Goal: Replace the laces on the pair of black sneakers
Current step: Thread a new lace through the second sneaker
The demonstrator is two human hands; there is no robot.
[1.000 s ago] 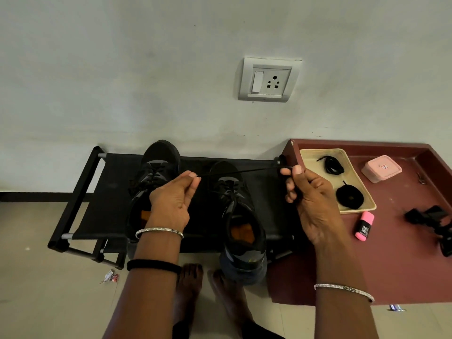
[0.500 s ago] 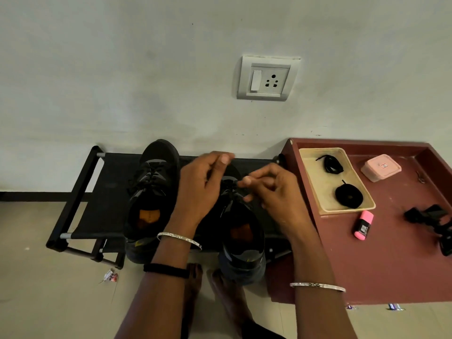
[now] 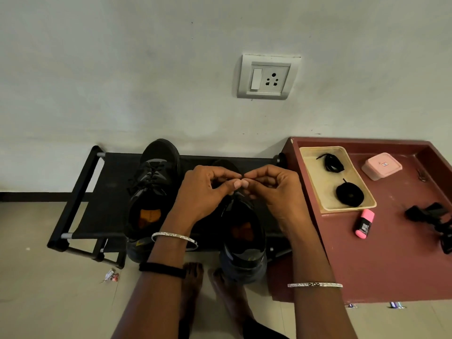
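Two black sneakers stand side by side on a low black shoe rack (image 3: 80,192) set against the wall, toes toward the far side. The left sneaker (image 3: 151,189) is fully laced. The right sneaker (image 3: 242,231) sits to its right, its toe and eyelets mostly hidden behind the hands, its heel jutting over the rack's near edge.

The left hand (image 3: 203,192) and right hand (image 3: 274,189) meet just above the right sneaker's front. Both have fingers curled, thumb and forefinger tips pressed together, pinching a thin black lace (image 3: 242,176) between them. Only a small dark bit of it shows at the fingertips. Each wrist carries a silver bangle, and the left forearm also wears a black band.

To the right, a maroon table (image 3: 391,253) holds a beige tray (image 3: 315,182) at its far left corner. Inside lie a coiled black lace (image 3: 349,194) on the near side and a bundled black lace (image 3: 331,163) on the far side, apart from each other. A pink highlighter (image 3: 364,223) lies just near of the tray, a pink box (image 3: 381,166) to the tray's right, and a black object (image 3: 430,216) at the table's right edge that is too dark to identify.

A switch and socket plate (image 3: 267,77) is fixed on the wall above
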